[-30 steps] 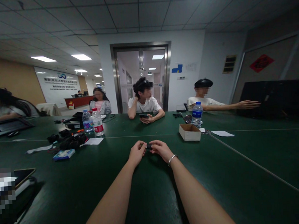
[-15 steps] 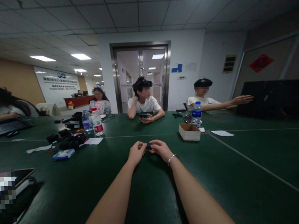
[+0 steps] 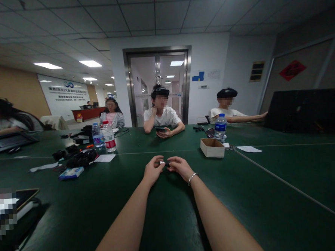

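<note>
Just past the middle of the green table (image 3: 172, 215), my two hands are close together over its surface. My left hand (image 3: 153, 170) pinches a small shiny silvery piece (image 3: 162, 162) between thumb and finger. Facing it, my right hand (image 3: 181, 168), with a silver bracelet at the wrist, pinches a small dark piece (image 3: 167, 164). Both pieces are too small to name, and fingers hide part of them. Whether the two pieces touch, I cannot tell.
An open cardboard box (image 3: 213, 148) and a blue-labelled water bottle (image 3: 220, 128) stand to the right. On the left are two bottles (image 3: 109, 136), black cables (image 3: 81, 158) and a blue packet (image 3: 71, 173). Across the table a person (image 3: 164, 116) holds a phone.
A silvery piece now shows at my left fingertips, where a dark thing spanned both hands before. My left index finger has lifted slightly. The person at right has lowered a hand.
</note>
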Demonstrator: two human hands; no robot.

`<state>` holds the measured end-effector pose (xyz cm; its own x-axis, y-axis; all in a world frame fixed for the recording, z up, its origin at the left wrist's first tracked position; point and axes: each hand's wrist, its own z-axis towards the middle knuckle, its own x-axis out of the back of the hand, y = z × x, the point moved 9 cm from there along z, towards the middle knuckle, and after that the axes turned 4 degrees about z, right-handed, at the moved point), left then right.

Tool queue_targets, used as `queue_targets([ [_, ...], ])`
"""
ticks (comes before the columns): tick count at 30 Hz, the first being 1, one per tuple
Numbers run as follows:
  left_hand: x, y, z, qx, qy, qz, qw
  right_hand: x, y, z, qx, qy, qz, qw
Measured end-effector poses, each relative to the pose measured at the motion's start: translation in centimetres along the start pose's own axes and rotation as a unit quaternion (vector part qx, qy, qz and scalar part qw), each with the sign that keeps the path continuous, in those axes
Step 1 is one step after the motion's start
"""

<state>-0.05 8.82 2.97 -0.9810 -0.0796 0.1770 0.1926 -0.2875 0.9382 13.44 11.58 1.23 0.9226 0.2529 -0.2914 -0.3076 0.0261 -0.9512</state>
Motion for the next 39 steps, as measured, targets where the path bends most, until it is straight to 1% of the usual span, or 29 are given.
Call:
queue_targets([
  [3,-0.2,0.0,0.0,-0.002,-0.017,0.002,1.0,0.0,0.1,0.1,-0.001,0.003,0.0,1.0],
  [6,0.1,-0.3,0.2,0.007,-0.005,0.014,1.0,0.0,0.1,0.2,-0.005,0.003,-0.005,1.0],
  [12,0.5,-1.9,0.7,0.052,0.023,0.035,0.998,-0.2,0.0,0.0,0.0,-0.006,-0.001,1.0],
  [16,0.2,-2.2,0.6,0.066,0.015,0.04,0.997,-0.1,0.0,0.0,0.0,-0.006,0.001,1.0],
  [18,0.1,-1.7,0.5,0.051,0.009,0.025,0.998,0.0,0.1,0.1,-0.001,-0.001,0.002,1.0],
  [20,0.1,-0.8,0.3,0.015,0.001,0.011,1.0,0.0,0.1,0.2,-0.002,0.001,0.005,1.0],
  [23,-0.2,-0.1,0.2,-0.021,-0.021,0.02,0.999,0.0,0.1,0.2,-0.003,0.0,0.006,1.0],
  [25,-0.2,-0.2,0.2,-0.023,-0.027,0.028,0.999,0.0,0.1,0.1,-0.005,0.001,0.003,1.0],
  [27,-0.1,-0.5,0.4,-0.016,-0.019,0.028,0.999,-0.1,0.0,0.1,-0.006,0.002,-0.001,1.0],
  [31,0.4,-1.4,0.6,0.02,0.013,0.028,0.999,-0.2,-0.1,0.0,-0.004,-0.001,-0.004,1.0],
  [35,0.2,-1.8,0.6,0.049,0.007,0.05,0.997,-0.1,0.0,0.1,-0.002,-0.003,-0.005,1.0],
  [37,0.2,-1.6,0.5,0.043,0.008,0.041,0.998,0.0,0.0,0.1,0.0,0.0,-0.003,1.0],
  [39,0.2,-1.1,0.5,0.012,0.009,0.022,1.0,0.1,0.1,0.1,-0.003,0.005,0.0,1.0],
])
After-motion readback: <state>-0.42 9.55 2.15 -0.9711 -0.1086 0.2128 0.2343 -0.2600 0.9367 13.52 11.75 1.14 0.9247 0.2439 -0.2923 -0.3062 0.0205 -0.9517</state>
